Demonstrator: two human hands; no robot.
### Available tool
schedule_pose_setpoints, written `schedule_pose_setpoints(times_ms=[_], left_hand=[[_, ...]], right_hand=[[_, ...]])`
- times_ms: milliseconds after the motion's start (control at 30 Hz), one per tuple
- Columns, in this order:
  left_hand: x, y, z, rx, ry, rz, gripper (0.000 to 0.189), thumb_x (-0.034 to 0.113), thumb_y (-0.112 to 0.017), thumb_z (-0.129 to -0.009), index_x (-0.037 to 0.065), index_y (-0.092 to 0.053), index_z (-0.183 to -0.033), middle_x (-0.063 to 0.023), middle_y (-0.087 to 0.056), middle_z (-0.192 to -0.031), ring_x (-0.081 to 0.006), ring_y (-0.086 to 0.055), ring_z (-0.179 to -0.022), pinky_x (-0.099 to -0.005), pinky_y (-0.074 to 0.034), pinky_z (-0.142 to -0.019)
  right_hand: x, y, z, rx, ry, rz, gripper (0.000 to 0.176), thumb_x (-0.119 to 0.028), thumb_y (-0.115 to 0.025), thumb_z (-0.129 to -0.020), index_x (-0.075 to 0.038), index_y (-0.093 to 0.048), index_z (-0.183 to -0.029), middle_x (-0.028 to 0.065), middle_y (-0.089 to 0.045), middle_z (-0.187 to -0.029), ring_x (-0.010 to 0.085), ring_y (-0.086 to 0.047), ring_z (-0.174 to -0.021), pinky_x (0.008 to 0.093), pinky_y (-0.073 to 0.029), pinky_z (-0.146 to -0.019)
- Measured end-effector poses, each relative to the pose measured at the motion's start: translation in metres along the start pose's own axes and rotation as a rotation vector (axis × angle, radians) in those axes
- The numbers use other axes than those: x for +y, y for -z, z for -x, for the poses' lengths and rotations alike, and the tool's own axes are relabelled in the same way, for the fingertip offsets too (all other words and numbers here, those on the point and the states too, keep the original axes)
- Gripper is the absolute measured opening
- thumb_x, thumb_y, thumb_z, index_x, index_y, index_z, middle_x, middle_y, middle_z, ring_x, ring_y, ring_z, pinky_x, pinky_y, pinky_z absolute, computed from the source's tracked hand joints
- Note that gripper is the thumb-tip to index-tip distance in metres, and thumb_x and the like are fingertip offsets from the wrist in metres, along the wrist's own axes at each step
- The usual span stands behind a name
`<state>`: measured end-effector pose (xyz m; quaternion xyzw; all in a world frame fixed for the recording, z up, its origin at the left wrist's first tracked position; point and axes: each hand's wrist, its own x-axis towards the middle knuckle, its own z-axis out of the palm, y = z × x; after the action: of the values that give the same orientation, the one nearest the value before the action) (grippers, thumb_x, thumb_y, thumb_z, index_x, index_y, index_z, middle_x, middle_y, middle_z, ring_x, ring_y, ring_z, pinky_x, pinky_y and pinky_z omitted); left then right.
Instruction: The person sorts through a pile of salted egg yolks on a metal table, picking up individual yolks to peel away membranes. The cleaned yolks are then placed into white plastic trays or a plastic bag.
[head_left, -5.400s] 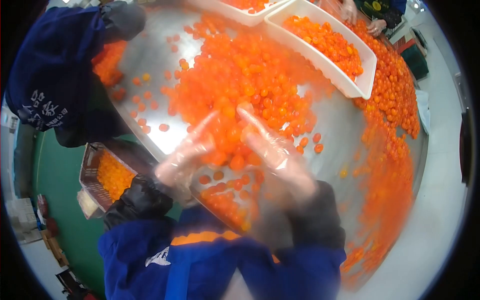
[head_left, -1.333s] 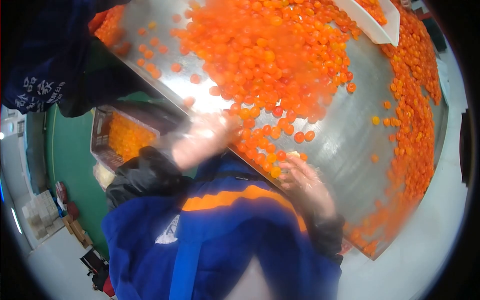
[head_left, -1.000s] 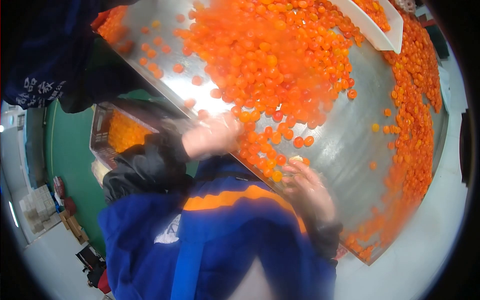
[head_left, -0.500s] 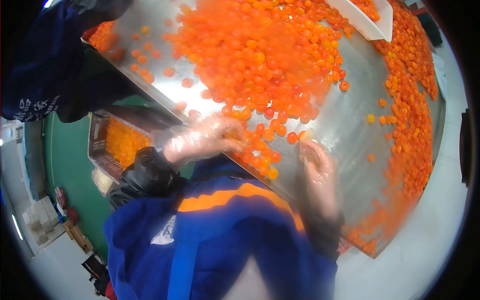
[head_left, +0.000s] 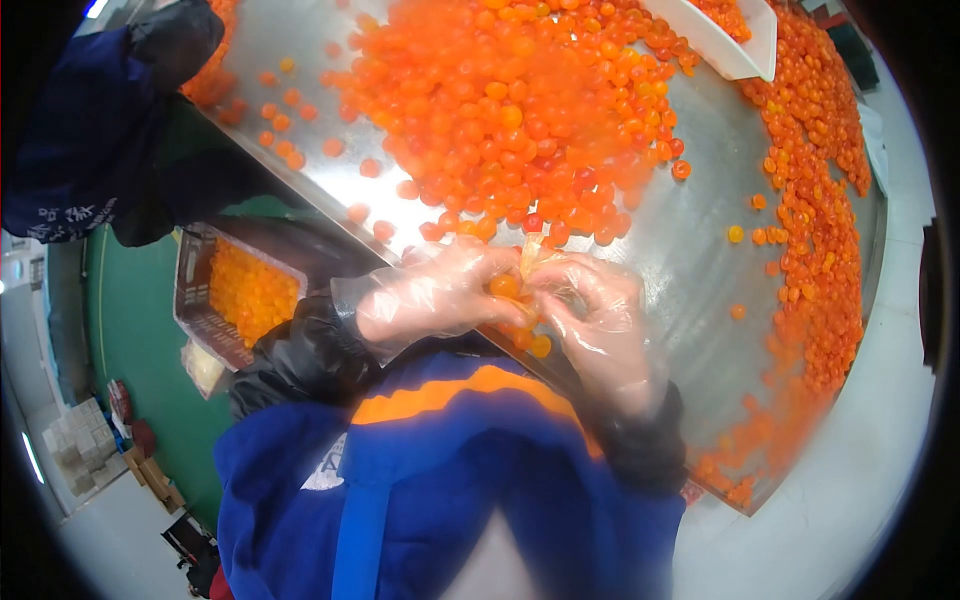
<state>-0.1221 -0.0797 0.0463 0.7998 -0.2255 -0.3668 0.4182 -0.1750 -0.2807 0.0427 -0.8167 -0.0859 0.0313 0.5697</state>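
Observation:
My left hand [head_left: 435,290], in a clear plastic glove, is closed at the table's near edge, its fingers round a small orange ball [head_left: 505,287]. Right beside it, my right hand [head_left: 595,310], gloved too, pinches a thin yellowish film or skin [head_left: 532,255] between thumb and fingers. The fingertips of both hands nearly meet there. Beyond them a big heap of shiny orange balls [head_left: 500,120] covers the metal table [head_left: 690,240]. A few loose balls lie under and around my hands.
A white scoop-like tray [head_left: 745,60] stands at the top right. A long band of orange pieces [head_left: 820,240] runs down the right side. At lower left, a crate [head_left: 205,330] holds yellow-orange pieces. A co-worker's dark sleeve [head_left: 80,130] is at the upper left.
My right hand has moved left and up to meet my left hand. My left hand has shifted slightly right. The yellowish film now shows between them. The co-worker's arm has drawn back left.

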Motion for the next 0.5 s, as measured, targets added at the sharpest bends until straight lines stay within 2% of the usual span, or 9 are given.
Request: schedule_pose_setpoints(times_ms=[67,167,233,333,433,467,500], left_hand=[[0.003,-0.001,-0.001,-0.011,0.002,0.007,0.041,0.024,-0.080,-0.083,0.007,-0.067,-0.117,-0.0176,-0.072,-0.104,-0.0346,-0.068,-0.101,-0.0403,-0.052,-0.085],[0.000,-0.003,-0.004,-0.048,-0.028,-0.062,0.044,0.022,-0.078,-0.084,0.007,-0.066,-0.123,-0.0192,-0.072,-0.108,-0.0351,-0.068,-0.103,-0.0403,-0.053,-0.086],[-0.004,-0.007,-0.006,-0.038,-0.017,-0.053,0.037,0.023,-0.076,-0.085,0.006,-0.068,-0.117,-0.0208,-0.071,-0.107,-0.0372,-0.068,-0.102,-0.0422,-0.053,-0.085],[0.005,-0.004,-0.007,-0.068,0.088,-0.154,0.033,0.025,-0.074,-0.085,0.006,-0.070,-0.112,-0.0217,-0.070,-0.103,-0.0383,-0.067,-0.098,-0.0436,-0.052,-0.083],[0.010,-0.002,-0.008,-0.074,0.101,-0.264,0.029,0.027,-0.072,-0.085,0.007,-0.072,-0.107,-0.0214,-0.070,-0.098,-0.0376,-0.067,-0.094,-0.0436,-0.052,-0.081],[0.006,-0.003,-0.008,-0.073,0.101,-0.265,0.029,0.027,-0.072,-0.085,0.007,-0.072,-0.107,-0.0214,-0.070,-0.098,-0.0376,-0.067,-0.094,-0.0436,-0.052,-0.081],[-0.001,-0.005,-0.008,-0.057,0.013,-0.262,0.029,0.027,-0.072,-0.087,0.010,-0.071,-0.110,-0.0209,-0.071,-0.096,-0.0381,-0.068,-0.093,-0.0447,-0.053,-0.079]], right_hand=[[0.000,-0.002,-0.001,-0.005,0.052,0.032,0.016,0.008,-0.069,-0.080,0.002,-0.070,-0.095,0.0158,-0.072,-0.095,0.0265,-0.071,-0.085,0.0345,-0.055,-0.075],[0.003,-0.004,-0.002,-0.025,0.143,0.179,0.015,0.006,-0.070,-0.080,0.000,-0.070,-0.094,0.0159,-0.072,-0.092,0.0316,-0.071,-0.085,0.0353,-0.055,-0.072],[0.007,-0.005,-0.001,-0.057,0.170,0.223,0.021,-0.001,-0.070,-0.081,-0.007,-0.069,-0.101,0.0139,-0.068,-0.087,0.0347,-0.068,-0.081,0.0424,-0.054,-0.071],[0.006,-0.007,-0.002,-0.057,0.179,0.264,0.020,-0.002,-0.071,-0.080,-0.008,-0.067,-0.099,0.0139,-0.067,-0.085,0.0347,-0.067,-0.080,0.0440,-0.054,-0.070],[0.011,-0.010,-0.003,-0.040,0.223,0.262,0.019,-0.003,-0.071,-0.079,-0.008,-0.067,-0.096,0.0137,-0.067,-0.084,0.0343,-0.067,-0.078,0.0442,-0.054,-0.068],[0.012,-0.010,-0.004,-0.039,0.224,0.262,0.019,-0.003,-0.071,-0.079,-0.008,-0.067,-0.096,0.0137,-0.067,-0.084,0.0343,-0.067,-0.078,0.0442,-0.054,-0.068],[0.013,-0.010,-0.004,-0.034,0.245,0.283,0.019,-0.002,-0.071,-0.078,-0.008,-0.067,-0.096,0.0132,-0.067,-0.084,0.0342,-0.066,-0.078,0.0438,-0.053,-0.068]])
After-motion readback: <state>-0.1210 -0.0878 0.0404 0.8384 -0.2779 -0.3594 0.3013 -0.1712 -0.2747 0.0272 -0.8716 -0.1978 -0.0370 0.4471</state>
